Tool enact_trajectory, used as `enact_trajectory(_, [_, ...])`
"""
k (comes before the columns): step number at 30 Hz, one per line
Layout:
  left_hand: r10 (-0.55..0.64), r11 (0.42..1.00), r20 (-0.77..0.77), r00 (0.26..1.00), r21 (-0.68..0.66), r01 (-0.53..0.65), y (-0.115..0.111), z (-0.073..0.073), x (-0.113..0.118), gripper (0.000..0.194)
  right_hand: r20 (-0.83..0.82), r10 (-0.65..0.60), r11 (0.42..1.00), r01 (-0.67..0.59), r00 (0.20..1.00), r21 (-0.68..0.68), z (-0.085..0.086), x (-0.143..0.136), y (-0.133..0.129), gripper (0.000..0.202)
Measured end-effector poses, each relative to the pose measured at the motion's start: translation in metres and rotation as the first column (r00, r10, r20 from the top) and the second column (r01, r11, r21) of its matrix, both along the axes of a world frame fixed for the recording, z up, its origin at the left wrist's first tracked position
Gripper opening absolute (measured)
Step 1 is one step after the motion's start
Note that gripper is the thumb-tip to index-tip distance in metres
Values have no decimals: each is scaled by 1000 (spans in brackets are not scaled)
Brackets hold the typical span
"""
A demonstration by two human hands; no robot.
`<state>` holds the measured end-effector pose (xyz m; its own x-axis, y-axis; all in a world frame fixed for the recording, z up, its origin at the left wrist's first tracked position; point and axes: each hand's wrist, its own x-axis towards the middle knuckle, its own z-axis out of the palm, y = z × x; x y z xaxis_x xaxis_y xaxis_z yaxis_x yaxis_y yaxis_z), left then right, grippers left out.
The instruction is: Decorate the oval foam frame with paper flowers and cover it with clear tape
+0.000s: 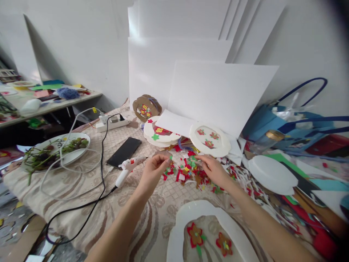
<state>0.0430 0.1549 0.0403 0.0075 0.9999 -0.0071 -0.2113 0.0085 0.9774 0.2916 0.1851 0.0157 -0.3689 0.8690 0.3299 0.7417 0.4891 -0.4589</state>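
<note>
My left hand (156, 166) is closed in a pinch, with a small green scrap (171, 157) at its fingertips. My right hand (214, 170) reaches over the pile of red, green and yellow scraps (188, 171), index finger stretched out and thumb apart from it, close to some green bits. Whether it touches them I cannot tell. Nearest to me lies a white scalloped frame (177, 225) with two red-and-brown flowers (195, 234) and green leaves in its see-through middle. Left of my left hand, a white glue gun (122, 177) rests on the patterned cloth.
Behind the pile are finished-looking flower frames (194, 136), a brown one (139, 109) and large white boards (218, 94). A phone (124, 152), power strip (113, 125), looping cables and a plate of grapes (81, 154) occupy the left. White ovals (272, 174) and a blue bag (261, 123) stand right.
</note>
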Motion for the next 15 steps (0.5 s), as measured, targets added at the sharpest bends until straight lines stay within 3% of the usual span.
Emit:
enact_trajectory(5, [-29,1000,-28,999,-2,29,0,-1,1,27,22,49,999,-49,999,4,-13,2,-5,39])
enact_trajectory(11, [-41,999,-35,999,14,41,1,-4,3,27,8,34,999,-34,999,35,-7,1,-3,42])
enact_trajectory(15, [-43,999,-47,998,15,44,2,-7,3,27,39,100,994,-102,994,29,-15,-10,4,47])
